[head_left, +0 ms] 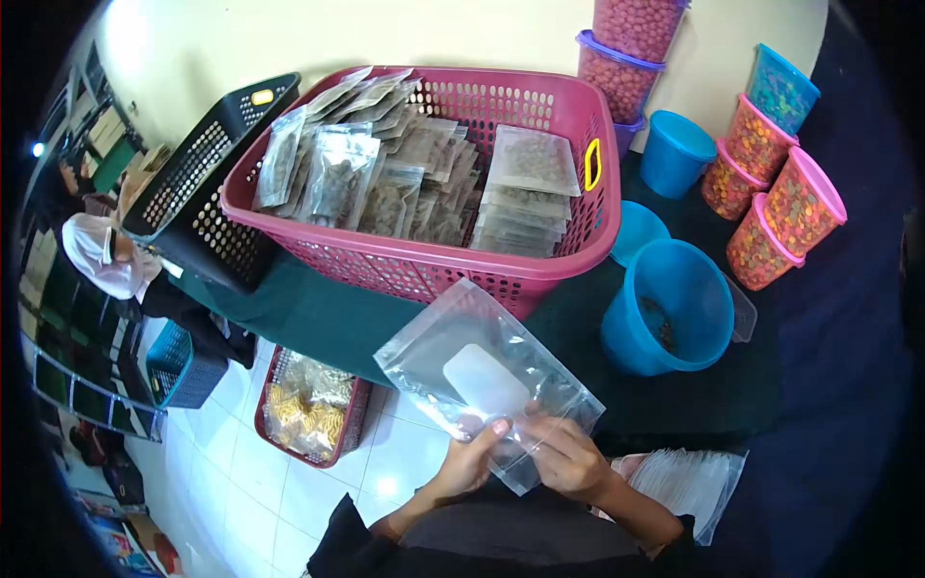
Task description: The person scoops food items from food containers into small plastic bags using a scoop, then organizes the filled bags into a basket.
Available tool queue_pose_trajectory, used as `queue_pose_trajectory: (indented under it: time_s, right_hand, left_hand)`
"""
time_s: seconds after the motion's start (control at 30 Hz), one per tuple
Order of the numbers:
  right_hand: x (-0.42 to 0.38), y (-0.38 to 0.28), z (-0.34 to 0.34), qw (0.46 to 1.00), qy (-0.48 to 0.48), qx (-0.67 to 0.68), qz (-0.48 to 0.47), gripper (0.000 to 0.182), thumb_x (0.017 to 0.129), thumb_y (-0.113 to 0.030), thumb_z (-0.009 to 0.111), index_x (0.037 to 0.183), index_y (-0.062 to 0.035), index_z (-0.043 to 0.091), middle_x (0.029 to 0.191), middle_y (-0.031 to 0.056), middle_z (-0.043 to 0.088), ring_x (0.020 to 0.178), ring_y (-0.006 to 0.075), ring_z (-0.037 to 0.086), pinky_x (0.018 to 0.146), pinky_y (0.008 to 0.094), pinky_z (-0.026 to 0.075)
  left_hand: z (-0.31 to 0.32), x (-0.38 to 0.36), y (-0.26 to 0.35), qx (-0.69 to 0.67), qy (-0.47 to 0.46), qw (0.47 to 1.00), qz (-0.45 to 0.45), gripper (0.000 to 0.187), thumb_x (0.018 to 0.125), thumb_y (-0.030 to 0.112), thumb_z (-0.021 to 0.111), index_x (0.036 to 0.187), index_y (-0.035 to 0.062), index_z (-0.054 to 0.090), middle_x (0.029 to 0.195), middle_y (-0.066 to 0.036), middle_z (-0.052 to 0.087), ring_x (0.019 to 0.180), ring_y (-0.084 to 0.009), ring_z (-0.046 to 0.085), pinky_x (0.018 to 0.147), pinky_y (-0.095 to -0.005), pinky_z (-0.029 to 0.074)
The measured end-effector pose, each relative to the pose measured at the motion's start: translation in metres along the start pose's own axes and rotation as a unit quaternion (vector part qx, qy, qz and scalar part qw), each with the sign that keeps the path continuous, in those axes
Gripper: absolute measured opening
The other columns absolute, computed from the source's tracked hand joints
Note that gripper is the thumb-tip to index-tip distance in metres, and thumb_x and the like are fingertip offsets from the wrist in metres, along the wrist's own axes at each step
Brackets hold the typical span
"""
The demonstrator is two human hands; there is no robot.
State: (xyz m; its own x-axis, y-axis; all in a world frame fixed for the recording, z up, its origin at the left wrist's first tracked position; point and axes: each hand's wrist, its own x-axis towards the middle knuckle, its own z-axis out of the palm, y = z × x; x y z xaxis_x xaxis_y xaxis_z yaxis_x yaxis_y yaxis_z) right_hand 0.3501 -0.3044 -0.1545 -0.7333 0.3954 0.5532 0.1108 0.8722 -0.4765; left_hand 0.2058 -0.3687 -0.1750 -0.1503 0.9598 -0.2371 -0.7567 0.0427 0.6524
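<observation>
A clear plastic pouch [434,352] with a blank white label is held tilted in front of me, its contents if any too hazy to tell. My left hand [462,470] pinches its lower edge, thumb on top. On the lower right side, my right hand [568,462] has its fingers closed on the same pouch, slightly blurred. Just beyond stands a maroon basket [453,262], where several filled pouches [385,202] are packed upright. Beside my right forearm lies a stack of flat clear pouches [684,491].
On the green-covered table, a blue tub [660,332] with dark bits inside stands by a blue lid [638,231]. A closed blue tub [676,154] and colourful candy tubs [790,212] are behind. A black basket [217,183] sits left; a floor crate [313,409] and a person [106,255] are beyond.
</observation>
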Motion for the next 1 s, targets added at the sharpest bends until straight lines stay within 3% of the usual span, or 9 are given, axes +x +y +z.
queue_pose_trajectory:
  time_s: [0.13, 0.27, 0.33, 0.4, 0.47, 0.57, 0.9, 0.97, 1.0]
  right_hand:
    - [-0.008, 0.005, -0.005, 0.986, 0.042, 0.134, 0.084, 0.036, 0.063, 0.004, 0.058, 0.099, 0.0041, 0.053, 0.107, 0.0177, 0.05, 0.095, 0.0285, 0.052, 0.081, 0.0305, 0.043]
    - [-0.037, 0.011, -0.001, 0.926, 0.098, 0.251, 0.265, 0.029, 0.071, -0.003, 0.06, 0.099, 0.0023, 0.052, 0.093, 0.0139, 0.056, 0.081, 0.0161, 0.057, 0.066, 0.0256, 0.047]
    - [-0.043, 0.016, -0.013, 0.798, -0.087, 0.404, 0.439, 0.027, 0.075, -0.006, 0.059, 0.099, 0.0039, 0.051, 0.08, 0.0094, 0.057, 0.067, 0.0105, 0.057, 0.056, 0.0204, 0.045]
    - [-0.048, 0.02, -0.02, 0.793, -0.106, 0.425, 0.425, 0.025, 0.079, -0.011, 0.056, 0.1, 0.0032, 0.051, 0.072, 0.0062, 0.056, 0.058, 0.0098, 0.055, 0.049, 0.0188, 0.042]
    - [-0.049, 0.022, -0.026, 0.684, -0.092, 0.565, 0.453, 0.027, 0.083, -0.018, 0.05, 0.102, 0.0016, 0.05, 0.069, 0.0056, 0.053, 0.053, 0.01, 0.053, 0.045, 0.0187, 0.04]
    - [-0.051, 0.024, -0.032, 0.641, -0.1, 0.627, 0.432, 0.033, 0.087, -0.025, 0.042, 0.108, 0.0004, 0.045, 0.067, 0.0047, 0.051, 0.05, 0.0095, 0.049, 0.042, 0.0179, 0.035]
    - [-0.068, 0.032, -0.029, 0.566, -0.046, 0.732, 0.377, 0.034, 0.089, -0.021, 0.037, 0.116, -0.0003, 0.038, 0.062, -0.0004, 0.039, 0.049, 0.0056, 0.036, 0.04, 0.0169, 0.026]
    - [-0.071, 0.033, -0.026, 0.699, -0.049, 0.602, 0.384, 0.031, 0.088, -0.016, 0.038, 0.114, 0.0003, 0.041, 0.061, -0.0009, 0.038, 0.047, 0.0052, 0.034, 0.04, 0.0171, 0.026]
    - [-0.071, 0.033, -0.027, 0.698, -0.048, 0.602, 0.385, 0.031, 0.088, -0.016, 0.038, 0.114, 0.0003, 0.041, 0.061, -0.0009, 0.038, 0.047, 0.0052, 0.034, 0.04, 0.0171, 0.026]
  left_hand:
    - [0.003, -0.002, -0.004, -0.013, 0.01, 0.999, -0.03, 0.038, 0.08, 0.006, 0.051, 0.114, 0.0021, 0.034, 0.105, -0.012, 0.048, 0.098, -0.0216, 0.049, 0.082, -0.035, 0.043]
    - [0.014, 0.001, -0.014, 0.006, -0.05, 0.997, 0.059, 0.049, 0.078, 0.003, 0.051, 0.121, 0.0035, 0.027, 0.114, -0.016, 0.044, 0.105, -0.0247, 0.045, 0.088, -0.0366, 0.038]
    - [0.013, 0.004, -0.023, 0.02, -0.063, 0.996, 0.052, 0.05, 0.078, 0.002, 0.052, 0.121, 0.003, 0.027, 0.116, -0.017, 0.042, 0.107, -0.0252, 0.044, 0.089, -0.0367, 0.037]
    - [0.013, 0.006, -0.029, 0.035, -0.078, 0.995, 0.044, 0.052, 0.077, 0.001, 0.052, 0.122, 0.0025, 0.026, 0.118, -0.017, 0.041, 0.109, -0.0256, 0.042, 0.091, -0.0368, 0.035]
    - [0.014, 0.008, -0.032, 0.039, -0.117, 0.992, 0.002, 0.05, 0.077, 0.0, 0.052, 0.121, 0.0019, 0.028, 0.118, -0.017, 0.041, 0.111, -0.0255, 0.041, 0.092, -0.0365, 0.033]
    - [0.026, 0.009, -0.035, 0.071, -0.123, 0.99, 0.001, 0.049, 0.077, -0.001, 0.052, 0.12, 0.0017, 0.029, 0.117, -0.016, 0.042, 0.112, -0.0255, 0.039, 0.092, -0.0376, 0.033]
    - [0.026, 0.012, -0.046, 0.147, -0.199, 0.969, 0.003, 0.061, 0.075, 0.003, 0.057, 0.124, 0.0006, 0.021, 0.124, -0.016, 0.032, 0.114, -0.0252, 0.036, 0.093, -0.0406, 0.031]
    - [0.005, 0.018, -0.057, -0.023, -0.141, 0.98, 0.138, 0.067, 0.072, 0.011, 0.062, 0.124, 0.0009, 0.022, 0.122, -0.015, 0.035, 0.112, -0.0256, 0.038, 0.092, -0.041, 0.031]
    - [0.008, 0.017, -0.054, -0.09, -0.016, 0.987, 0.133, 0.068, 0.069, 0.017, 0.064, 0.123, 0.0015, 0.025, 0.118, -0.013, 0.04, 0.11, -0.0264, 0.038, 0.092, -0.0413, 0.031]
